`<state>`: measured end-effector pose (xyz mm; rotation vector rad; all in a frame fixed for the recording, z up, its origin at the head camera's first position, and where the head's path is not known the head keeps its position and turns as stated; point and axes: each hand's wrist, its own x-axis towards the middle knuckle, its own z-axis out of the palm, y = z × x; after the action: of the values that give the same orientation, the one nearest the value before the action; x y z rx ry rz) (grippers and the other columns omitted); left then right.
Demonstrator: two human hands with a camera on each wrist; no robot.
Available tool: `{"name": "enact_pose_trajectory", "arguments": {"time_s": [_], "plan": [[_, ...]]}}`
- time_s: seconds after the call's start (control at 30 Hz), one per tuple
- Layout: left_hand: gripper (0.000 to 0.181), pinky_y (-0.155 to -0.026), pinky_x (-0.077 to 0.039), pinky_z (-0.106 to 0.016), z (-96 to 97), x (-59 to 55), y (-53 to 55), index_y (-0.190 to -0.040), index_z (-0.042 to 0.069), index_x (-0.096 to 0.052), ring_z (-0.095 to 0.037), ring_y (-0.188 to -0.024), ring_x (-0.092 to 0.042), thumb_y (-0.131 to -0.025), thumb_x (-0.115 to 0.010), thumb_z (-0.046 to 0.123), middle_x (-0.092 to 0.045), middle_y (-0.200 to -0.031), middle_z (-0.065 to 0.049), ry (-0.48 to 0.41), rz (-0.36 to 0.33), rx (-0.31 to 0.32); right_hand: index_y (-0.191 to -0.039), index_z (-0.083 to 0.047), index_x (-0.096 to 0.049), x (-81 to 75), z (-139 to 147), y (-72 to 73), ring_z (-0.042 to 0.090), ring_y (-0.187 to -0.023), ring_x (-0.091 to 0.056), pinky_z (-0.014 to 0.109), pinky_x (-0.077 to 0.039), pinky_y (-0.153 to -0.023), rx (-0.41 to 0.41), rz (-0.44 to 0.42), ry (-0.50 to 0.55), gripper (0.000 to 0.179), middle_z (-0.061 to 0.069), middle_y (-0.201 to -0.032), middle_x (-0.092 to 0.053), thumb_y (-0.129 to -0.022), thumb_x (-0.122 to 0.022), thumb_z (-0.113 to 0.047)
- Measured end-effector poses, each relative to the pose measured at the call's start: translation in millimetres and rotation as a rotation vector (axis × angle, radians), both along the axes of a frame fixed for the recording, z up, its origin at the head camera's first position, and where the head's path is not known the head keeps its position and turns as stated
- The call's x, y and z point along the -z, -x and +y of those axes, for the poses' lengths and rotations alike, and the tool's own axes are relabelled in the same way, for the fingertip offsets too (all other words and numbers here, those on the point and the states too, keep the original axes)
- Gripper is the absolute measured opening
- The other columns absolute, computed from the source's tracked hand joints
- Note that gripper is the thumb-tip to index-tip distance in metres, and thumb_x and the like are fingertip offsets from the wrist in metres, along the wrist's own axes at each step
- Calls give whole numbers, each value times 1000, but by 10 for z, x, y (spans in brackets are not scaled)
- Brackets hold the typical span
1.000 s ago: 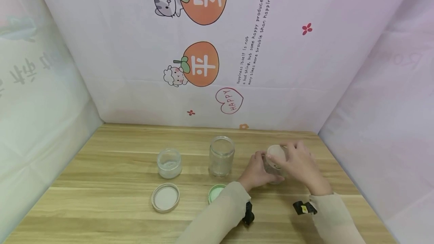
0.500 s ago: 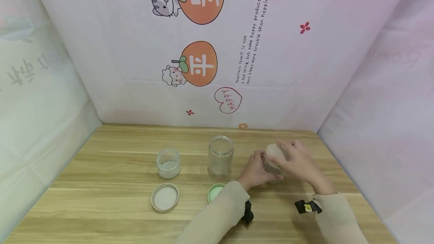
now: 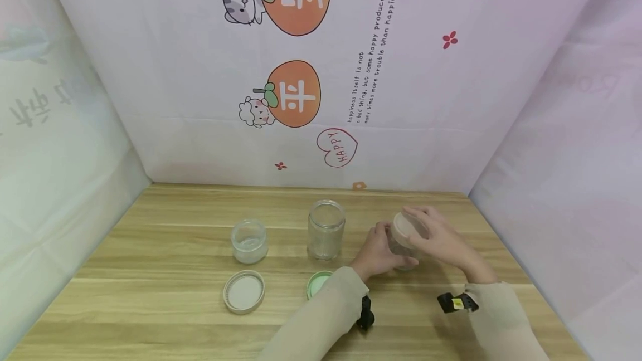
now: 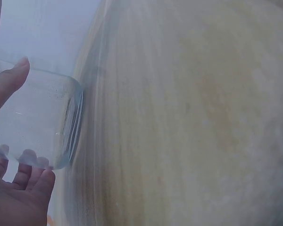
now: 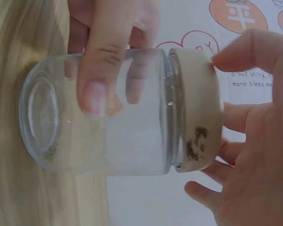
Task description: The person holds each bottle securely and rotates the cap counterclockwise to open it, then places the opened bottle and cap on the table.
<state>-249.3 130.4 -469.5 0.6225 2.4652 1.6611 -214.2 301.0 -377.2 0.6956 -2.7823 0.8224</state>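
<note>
At the right of the table my left hand (image 3: pixel 377 252) grips a clear glass jar (image 5: pixel 132 141) round its body, thumb on the near side. A cream lid (image 5: pixel 198 106) with a dark printed mark sits on the jar's mouth, and a strip of glass neck shows below its edge in the right wrist view. My right hand (image 3: pixel 441 241) holds this lid from above, thumb and fingertips at its rim. The left wrist view shows the jar's base (image 4: pixel 73 127) close to the wooden table, with the left fingers spread round the glass.
A tall lidless jar (image 3: pixel 326 233) stands left of the hands, and a short lidless jar (image 3: pixel 249 243) farther left. A cream-rimmed lid (image 3: pixel 244 292) lies in front of the short jar. The left sleeve partly covers a green lid (image 3: pixel 317 284). Printed cloth (image 3: pixel 411 144) walls the table's back.
My right hand has turned a little on the lid, its fingers shifting left over the top and its wrist swinging slightly right. The left hand keeps its grip on the jar.
</note>
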Motion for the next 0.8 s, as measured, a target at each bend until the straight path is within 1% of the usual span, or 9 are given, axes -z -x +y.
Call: {"name": "enact_pose_trajectory", "arguments": {"time_s": [0.1,0.27,0.33,0.47,0.53,0.6,0.8], "plan": [[100,-101,-44,-33,-4,-20,-11,-146,11,-38,-13,-121,-47,-69,-92,45,-44,-138,-5,7,-4,2,-147,3,-44,11,2,5,47,-124,-43,69,-44,-90,-43,-1,19,58,26,-142,-42,-96,-61,-19],[100,-102,-44,-33,-13,-40,-31,-147,11,-37,-14,-123,-46,-70,-92,44,-43,-140,-7,8,-12,3,-146,5,-45,26,1,16,49,-129,-39,72,-38,-95,-73,-2,27,56,25,-145,-40,-97,-59,-19],[100,-102,-44,-34,-17,-47,-40,-147,10,-37,-15,-124,-46,-70,-92,43,-43,-141,-8,10,-15,0,-146,4,-45,39,6,22,49,-130,-39,72,-38,-95,-80,6,21,56,24,-146,-40,-97,-60,-19],[101,-102,-44,-34,-22,-59,-51,-147,10,-37,-15,-124,-47,-70,-92,44,-44,-140,-8,15,-14,-6,-146,3,-46,66,4,27,50,-130,-39,71,-41,-93,-86,19,31,55,25,-147,-39,-98,-61,-19],[100,-101,-44,-33,-21,-66,-52,-146,10,-38,-14,-122,-47,-69,-93,43,-44,-139,-7,7,-16,-9,-146,1,-46,74,-12,23,50,-131,-38,72,-41,-93,-61,15,35,55,24,-148,-38,-99,-61,-22],[100,-101,-44,-32,-12,-50,-41,-145,11,-39,-13,-121,-48,-68,-93,43,-45,-138,-5,2,-13,-13,-147,-1,-46,72,-40,11,50,-132,-37,72,-39,-94,-25,25,31,56,25,-149,-38,-99,-63,-25],[98,-100,-45,-32,1,-27,-33,-144,11,-41,-12,-121,-49,-67,-94,43,-47,-137,-3,4,-8,-19,-146,-3,-49,69,-107,1,49,-132,-37,72,-32,-99,136,59,-30,64,26,-147,-42,-98,-64,-42]]}}
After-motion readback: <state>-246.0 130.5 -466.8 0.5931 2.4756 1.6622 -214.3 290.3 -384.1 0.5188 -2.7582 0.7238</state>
